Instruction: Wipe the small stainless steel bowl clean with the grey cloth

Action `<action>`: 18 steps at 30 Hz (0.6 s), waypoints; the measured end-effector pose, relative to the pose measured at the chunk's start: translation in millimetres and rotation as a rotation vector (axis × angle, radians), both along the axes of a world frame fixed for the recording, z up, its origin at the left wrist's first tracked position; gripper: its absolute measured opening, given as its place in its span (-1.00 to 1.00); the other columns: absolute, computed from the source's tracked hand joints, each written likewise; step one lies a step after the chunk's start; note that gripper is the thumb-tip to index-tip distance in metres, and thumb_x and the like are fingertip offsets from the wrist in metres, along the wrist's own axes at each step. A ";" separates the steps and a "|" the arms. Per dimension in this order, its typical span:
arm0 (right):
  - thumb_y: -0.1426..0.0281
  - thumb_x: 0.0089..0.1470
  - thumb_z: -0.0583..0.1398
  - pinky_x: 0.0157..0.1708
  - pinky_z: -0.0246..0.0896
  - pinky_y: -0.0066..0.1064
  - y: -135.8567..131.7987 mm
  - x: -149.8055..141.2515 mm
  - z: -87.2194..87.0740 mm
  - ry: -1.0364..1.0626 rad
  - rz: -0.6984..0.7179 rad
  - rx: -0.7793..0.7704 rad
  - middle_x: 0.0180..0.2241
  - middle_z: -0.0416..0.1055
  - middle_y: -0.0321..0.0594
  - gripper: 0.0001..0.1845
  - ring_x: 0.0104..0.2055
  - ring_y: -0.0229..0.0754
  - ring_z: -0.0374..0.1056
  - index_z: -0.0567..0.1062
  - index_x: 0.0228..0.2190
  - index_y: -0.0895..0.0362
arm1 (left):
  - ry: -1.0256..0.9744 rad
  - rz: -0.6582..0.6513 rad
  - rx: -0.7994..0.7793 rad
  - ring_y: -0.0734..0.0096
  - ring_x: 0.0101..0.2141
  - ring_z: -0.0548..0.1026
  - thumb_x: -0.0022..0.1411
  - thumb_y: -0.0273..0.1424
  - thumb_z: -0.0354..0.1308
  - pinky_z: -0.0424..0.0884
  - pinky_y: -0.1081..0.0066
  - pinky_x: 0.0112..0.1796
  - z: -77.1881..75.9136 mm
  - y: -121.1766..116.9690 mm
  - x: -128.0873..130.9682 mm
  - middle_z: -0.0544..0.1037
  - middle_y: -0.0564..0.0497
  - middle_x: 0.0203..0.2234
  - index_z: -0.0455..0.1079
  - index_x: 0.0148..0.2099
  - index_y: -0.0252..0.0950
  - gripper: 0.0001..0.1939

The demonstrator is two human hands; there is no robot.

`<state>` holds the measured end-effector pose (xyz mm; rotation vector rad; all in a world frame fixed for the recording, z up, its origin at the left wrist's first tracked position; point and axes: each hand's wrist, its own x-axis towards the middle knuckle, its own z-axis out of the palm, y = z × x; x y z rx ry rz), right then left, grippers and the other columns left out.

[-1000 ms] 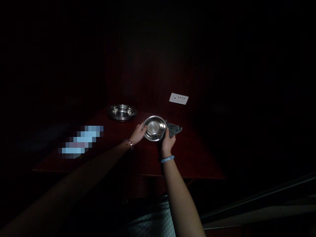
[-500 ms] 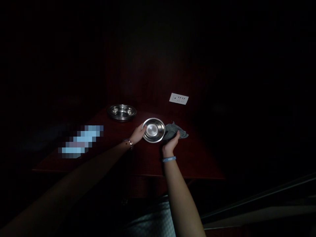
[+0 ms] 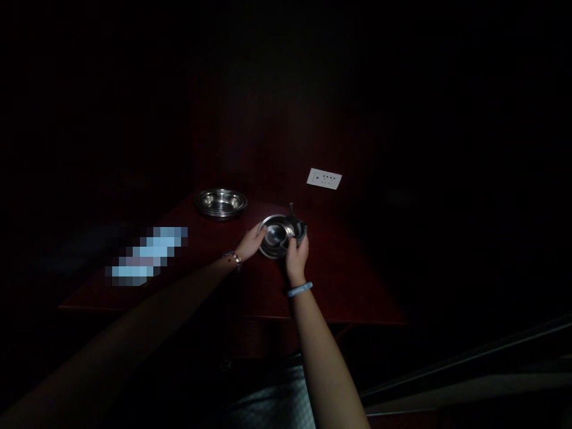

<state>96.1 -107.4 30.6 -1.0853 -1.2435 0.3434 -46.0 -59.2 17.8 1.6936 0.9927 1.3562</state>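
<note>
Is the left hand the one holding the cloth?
No, the right hand holds the cloth at the right side of the metal bowl, while the left hand grips its left rim.

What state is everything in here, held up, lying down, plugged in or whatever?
Metal bowl: held, tilted toward the wearer.
Cloth: bunched, against the bowl's right side.
Left hand: gripping the bowl's left rim.
Right hand: closed on the cloth.
Metal dishes: upright, apparently stacked.
Wall socket: nothing plugged in.

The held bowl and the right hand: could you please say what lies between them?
In the head view, a cloth lies between the right hand and the held bowl.
</note>
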 end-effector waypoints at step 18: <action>0.47 0.00 0.07 0.33 -0.19 -0.14 3.0 -0.7 -17.0 -0.665 0.125 -0.114 0.27 0.12 -0.05 -0.29 0.33 -0.04 -0.03 0.20 0.22 0.24 | 0.071 0.027 0.039 0.19 0.09 0.40 0.28 -0.21 -0.09 0.22 0.22 0.17 0.2 1.3 1.0 0.53 -0.14 0.00 0.34 0.11 -0.37 -0.52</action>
